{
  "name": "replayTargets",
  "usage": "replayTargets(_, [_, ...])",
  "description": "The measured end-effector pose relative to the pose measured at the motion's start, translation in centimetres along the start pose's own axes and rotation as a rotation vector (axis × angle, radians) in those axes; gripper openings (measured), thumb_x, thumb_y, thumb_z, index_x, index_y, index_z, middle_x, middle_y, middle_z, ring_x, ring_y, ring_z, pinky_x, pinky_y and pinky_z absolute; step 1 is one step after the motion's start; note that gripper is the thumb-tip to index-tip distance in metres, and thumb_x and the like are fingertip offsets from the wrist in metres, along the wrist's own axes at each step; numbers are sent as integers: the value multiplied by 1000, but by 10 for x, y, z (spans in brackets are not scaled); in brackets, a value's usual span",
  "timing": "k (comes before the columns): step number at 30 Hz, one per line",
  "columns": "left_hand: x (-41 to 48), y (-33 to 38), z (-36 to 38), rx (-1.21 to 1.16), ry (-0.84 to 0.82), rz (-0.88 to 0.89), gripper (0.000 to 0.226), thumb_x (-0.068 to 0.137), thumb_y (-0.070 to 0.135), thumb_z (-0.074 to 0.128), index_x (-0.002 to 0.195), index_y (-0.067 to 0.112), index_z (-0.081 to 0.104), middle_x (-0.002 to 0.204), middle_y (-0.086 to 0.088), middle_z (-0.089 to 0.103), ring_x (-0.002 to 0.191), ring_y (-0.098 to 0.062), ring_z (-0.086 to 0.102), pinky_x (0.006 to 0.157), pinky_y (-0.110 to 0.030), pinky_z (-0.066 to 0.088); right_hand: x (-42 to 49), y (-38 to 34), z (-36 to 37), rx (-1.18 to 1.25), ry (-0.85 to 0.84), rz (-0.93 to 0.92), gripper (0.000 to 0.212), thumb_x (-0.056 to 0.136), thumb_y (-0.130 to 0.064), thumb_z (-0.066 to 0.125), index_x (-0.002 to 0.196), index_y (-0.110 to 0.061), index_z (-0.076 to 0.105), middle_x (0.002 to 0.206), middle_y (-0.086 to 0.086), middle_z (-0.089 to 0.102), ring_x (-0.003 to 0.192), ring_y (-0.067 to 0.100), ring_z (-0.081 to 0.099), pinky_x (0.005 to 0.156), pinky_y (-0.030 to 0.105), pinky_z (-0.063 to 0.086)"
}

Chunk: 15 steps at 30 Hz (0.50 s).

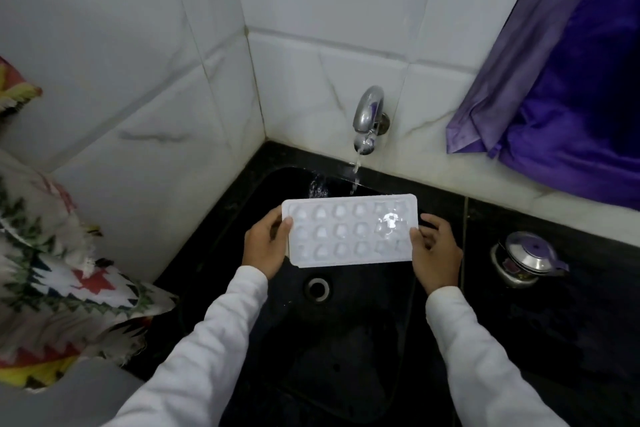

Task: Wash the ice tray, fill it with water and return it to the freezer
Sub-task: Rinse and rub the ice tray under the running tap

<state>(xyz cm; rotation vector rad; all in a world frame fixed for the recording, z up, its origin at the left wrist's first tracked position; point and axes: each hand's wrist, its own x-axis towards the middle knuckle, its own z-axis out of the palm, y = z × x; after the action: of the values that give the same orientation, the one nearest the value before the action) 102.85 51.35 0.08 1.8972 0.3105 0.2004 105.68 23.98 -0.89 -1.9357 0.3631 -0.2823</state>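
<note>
A white ice tray with several rounded cups is held level over the black sink. My left hand grips its left short end and my right hand grips its right short end. The chrome tap on the back wall is running. Its thin stream falls just behind the tray's far edge, apart from the cups. A wet glint shows in the cups near the tray's right end.
The sink drain lies below the tray. A small steel pot with a lid stands on the black counter to the right. A purple curtain hangs at the upper right. Patterned cloth lies at the left by the tiled wall.
</note>
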Motion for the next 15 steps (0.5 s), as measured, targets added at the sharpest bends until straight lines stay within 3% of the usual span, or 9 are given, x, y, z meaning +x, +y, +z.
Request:
replayTargets(3, [6,6,11,-247,-129,-118,29,102,22,51,129,24,61,117,5,71,108,-10,67,94,-30,54,11,-6,-2,-8,7,22,27,94,-11,61,120,-16,57,98,7,69,86,20,65,84,30,48])
replayTargets(5, [11,11,16,-366,-146,-177,31,102,20,50,131,23,60,118,-1,71,109,-20,68,94,-41,55,20,-12,-2,-49,-13,-13,30,94,-10,59,123,-13,54,99,6,67,90,25,66,83,28,47])
replayTargets(8, [21,19,18,-433,-93,-236,31,103,17,48,132,19,59,115,-5,72,106,-24,69,93,-45,55,32,-23,2,-118,-73,-131,32,92,-9,59,124,-11,52,109,5,63,104,30,62,91,32,46])
replayTargets(11, [30,21,18,-441,-33,-277,31,103,16,47,131,19,60,114,-4,72,104,-21,69,93,-44,56,44,-32,16,-337,-176,-340,34,90,-17,66,122,-13,58,137,11,49,129,34,40,105,33,31])
replayTargets(15, [40,19,17,-420,10,-303,31,103,17,48,131,16,61,115,-4,71,105,-21,69,97,-46,54,57,-46,38,-533,-331,-529,30,93,-31,64,123,-26,62,156,14,27,144,36,18,118,51,19])
